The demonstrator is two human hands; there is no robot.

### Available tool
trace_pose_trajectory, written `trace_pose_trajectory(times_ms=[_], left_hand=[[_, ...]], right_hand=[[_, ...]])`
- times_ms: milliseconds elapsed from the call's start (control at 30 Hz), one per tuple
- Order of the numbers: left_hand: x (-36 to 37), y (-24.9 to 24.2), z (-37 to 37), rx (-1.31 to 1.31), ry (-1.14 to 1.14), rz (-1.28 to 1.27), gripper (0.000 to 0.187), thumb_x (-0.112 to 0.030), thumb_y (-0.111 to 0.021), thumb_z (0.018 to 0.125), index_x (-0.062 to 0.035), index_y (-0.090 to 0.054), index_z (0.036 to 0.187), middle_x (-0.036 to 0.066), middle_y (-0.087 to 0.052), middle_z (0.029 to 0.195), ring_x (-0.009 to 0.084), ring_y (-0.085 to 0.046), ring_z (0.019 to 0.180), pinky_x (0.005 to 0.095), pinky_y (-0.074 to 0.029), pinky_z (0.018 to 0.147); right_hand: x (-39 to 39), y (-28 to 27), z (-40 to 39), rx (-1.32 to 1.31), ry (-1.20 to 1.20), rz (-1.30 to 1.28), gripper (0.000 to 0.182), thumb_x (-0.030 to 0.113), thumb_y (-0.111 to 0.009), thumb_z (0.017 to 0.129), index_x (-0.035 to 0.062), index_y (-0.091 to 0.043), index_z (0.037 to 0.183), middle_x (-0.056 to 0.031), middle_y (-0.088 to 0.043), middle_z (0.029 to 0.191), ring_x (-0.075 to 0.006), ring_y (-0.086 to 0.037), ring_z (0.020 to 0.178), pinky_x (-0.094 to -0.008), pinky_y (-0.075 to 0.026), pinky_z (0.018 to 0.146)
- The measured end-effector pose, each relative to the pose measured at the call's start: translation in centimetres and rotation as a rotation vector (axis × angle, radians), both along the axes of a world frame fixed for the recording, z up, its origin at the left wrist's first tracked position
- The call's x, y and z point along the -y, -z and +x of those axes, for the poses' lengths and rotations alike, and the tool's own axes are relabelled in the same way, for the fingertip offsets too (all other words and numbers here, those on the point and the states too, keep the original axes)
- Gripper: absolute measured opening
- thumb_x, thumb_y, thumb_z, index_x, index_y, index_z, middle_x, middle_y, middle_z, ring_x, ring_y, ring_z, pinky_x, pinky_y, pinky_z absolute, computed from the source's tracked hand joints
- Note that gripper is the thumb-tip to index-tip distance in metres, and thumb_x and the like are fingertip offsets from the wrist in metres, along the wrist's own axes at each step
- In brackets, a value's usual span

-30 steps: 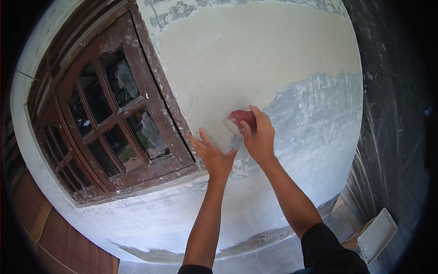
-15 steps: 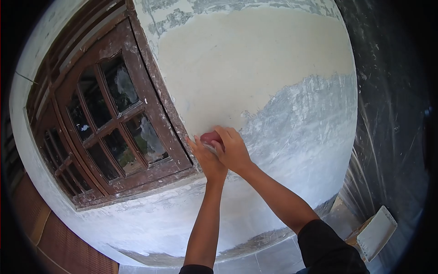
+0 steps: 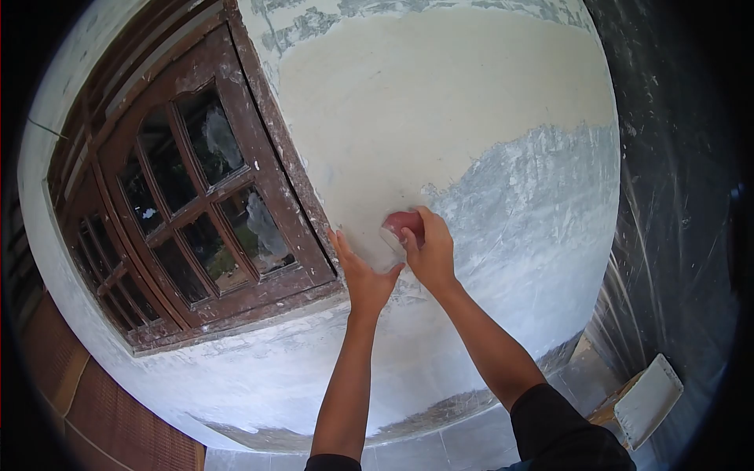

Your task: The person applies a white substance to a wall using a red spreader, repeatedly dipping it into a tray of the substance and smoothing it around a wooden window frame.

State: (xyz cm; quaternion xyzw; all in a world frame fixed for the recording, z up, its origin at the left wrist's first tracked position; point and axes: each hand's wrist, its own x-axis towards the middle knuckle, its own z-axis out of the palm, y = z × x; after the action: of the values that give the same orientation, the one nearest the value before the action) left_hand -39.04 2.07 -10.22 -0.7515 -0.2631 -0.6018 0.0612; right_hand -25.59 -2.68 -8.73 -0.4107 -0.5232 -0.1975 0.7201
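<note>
My right hand [image 3: 431,251] grips a red, palm-sized scraper-like tool [image 3: 406,226] with a whitish lower-left edge, thumb in front and fingers behind. It is at the wall [image 3: 510,228], where a cream coating borders a grey, streaky area. To its left, my left hand [image 3: 367,279] holds nothing, its fingers pointing up and its thumb stretched out to the right. Those fingertips are close beside the lower right corner of the brown window frame [image 3: 318,267]. Between the two hands, the wall surface looks greyish and smeared.
The wooden window [image 3: 212,188] with glass panes fills the left side. Dark plastic sheeting [image 3: 667,196] hangs at the right. A white tray-like container [image 3: 648,400] stands low at the right on grey floor tiles [image 3: 471,439]. A reddish-brown woven surface [image 3: 129,400] shows at lower left.
My hands have moved apart. My right hand has shifted right with the red tool, away from my left hand, whose thumb now spreads outward. The view has shifted slightly.
</note>
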Motion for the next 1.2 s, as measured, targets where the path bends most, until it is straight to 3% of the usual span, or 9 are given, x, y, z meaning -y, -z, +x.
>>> trace_pose_trajectory(times_ms=[100,300,400,500,633,800,967,1033,1200], left_hand=[[0.6,-0.2,-0.1,-0.04,0.041,-0.054,0.136,-0.011,-0.095,0.055,0.0011,0.0,0.151,0.039,0.006,0.155,0.0529,-0.011,0.145,0.0542,-0.022,0.117],[-0.4,0.9,1.9,-0.017,-0.103,0.095,0.138,-0.018,-0.094,0.059,-0.004,0.005,0.153,0.041,0.009,0.153,0.0568,-0.006,0.144,0.0629,-0.016,0.114],[0.7,0.2,3.0,0.041,-0.179,-0.054,0.138,-0.025,-0.095,0.059,-0.0056,0.004,0.154,0.041,0.011,0.153,0.056,-0.001,0.145,0.0683,-0.011,0.112],[1.0,-0.3,3.9,0.069,-0.266,-0.103,0.136,-0.027,-0.094,0.061,-0.0064,0.002,0.155,0.041,0.012,0.153,0.0557,0.0,0.145,0.0687,-0.01,0.112],[0.9,-0.5,4.2,0.08,-0.317,-0.063,0.135,-0.03,-0.094,0.062,-0.0074,0.001,0.155,0.04,0.012,0.153,0.0546,0.002,0.145,0.0678,-0.01,0.113],[1.3,-0.6,4.0,0.046,-0.324,-0.157,0.133,-0.031,-0.094,0.061,-0.008,-0.003,0.155,0.041,0.009,0.153,0.0549,0.001,0.145,0.0682,-0.011,0.112],[0.7,-0.1,3.7,0.028,-0.321,-0.126,0.132,-0.032,-0.094,0.061,-0.0086,-0.004,0.155,0.04,0.007,0.153,0.0546,-0.001,0.145,0.0681,-0.013,0.112],[0.9,-0.3,3.9,0.022,-0.326,-0.074,0.132,-0.032,-0.094,0.06,-0.0089,-0.005,0.155,0.04,0.007,0.153,0.0543,-0.002,0.145,0.068,-0.014,0.111],[1.3,-0.3,3.8,0.038,-0.304,-0.118,0.132,-0.031,-0.094,0.06,-0.0117,-0.005,0.155,0.04,0.005,0.153,0.0551,-0.005,0.144,0.0699,-0.016,0.11]], right_hand=[[0.3,0.0,1.3,-0.164,0.085,0.113,0.042,0.003,-0.07,0.084,-0.0013,-0.056,0.123,-0.0203,-0.062,0.101,-0.0361,-0.063,0.09,-0.042,-0.051,0.078],[-0.8,-0.8,0.2,0.113,-0.034,0.011,0.046,0.003,-0.07,0.082,0.0007,-0.054,0.125,-0.0197,-0.062,0.101,-0.0381,-0.061,0.093,-0.0423,-0.05,0.081],[0.5,-3.2,4.9,-0.183,0.176,0.137,0.042,0.003,-0.067,0.085,-0.002,-0.054,0.124,-0.0204,-0.06,0.099,-0.0383,-0.058,0.092,-0.0447,-0.047,0.079],[1.5,-4.5,5.3,-0.126,0.12,0.186,0.042,0.002,-0.069,0.083,-0.0013,-0.055,0.122,-0.0193,-0.061,0.099,-0.0375,-0.059,0.093,-0.0437,-0.048,0.08],[0.1,-3.6,2.1,0.313,-0.125,0.006,0.044,0.002,-0.072,0.08,0.0032,-0.057,0.12,-0.0192,-0.063,0.096,-0.0383,-0.062,0.086,-0.0409,-0.051,0.08],[0.7,-5.5,8.6,-0.106,0.197,0.174,0.042,0.002,-0.069,0.081,-0.0027,-0.056,0.121,-0.0209,-0.063,0.1,-0.0386,-0.061,0.095,-0.0445,-0.049,0.081],[0.6,-5.1,2.2,0.167,-0.142,0.089,0.045,0.002,-0.071,0.079,0.0005,-0.056,0.122,-0.0185,-0.061,0.094,-0.0385,-0.06,0.089,-0.0442,-0.05,0.078],[-0.1,-5.0,1.7,0.225,-0.132,-0.03,0.044,0.002,-0.07,0.08,0.0001,-0.056,0.121,-0.0188,-0.061,0.094,-0.0384,-0.06,0.093,-0.0445,-0.049,0.079],[0.5,-6.5,6.2,-0.113,0.16,0.217,0.04,0.003,-0.069,0.082,-0.0024,-0.057,0.12,-0.0206,-0.062,0.1,-0.0388,-0.06,0.096,-0.0447,-0.049,0.083]])
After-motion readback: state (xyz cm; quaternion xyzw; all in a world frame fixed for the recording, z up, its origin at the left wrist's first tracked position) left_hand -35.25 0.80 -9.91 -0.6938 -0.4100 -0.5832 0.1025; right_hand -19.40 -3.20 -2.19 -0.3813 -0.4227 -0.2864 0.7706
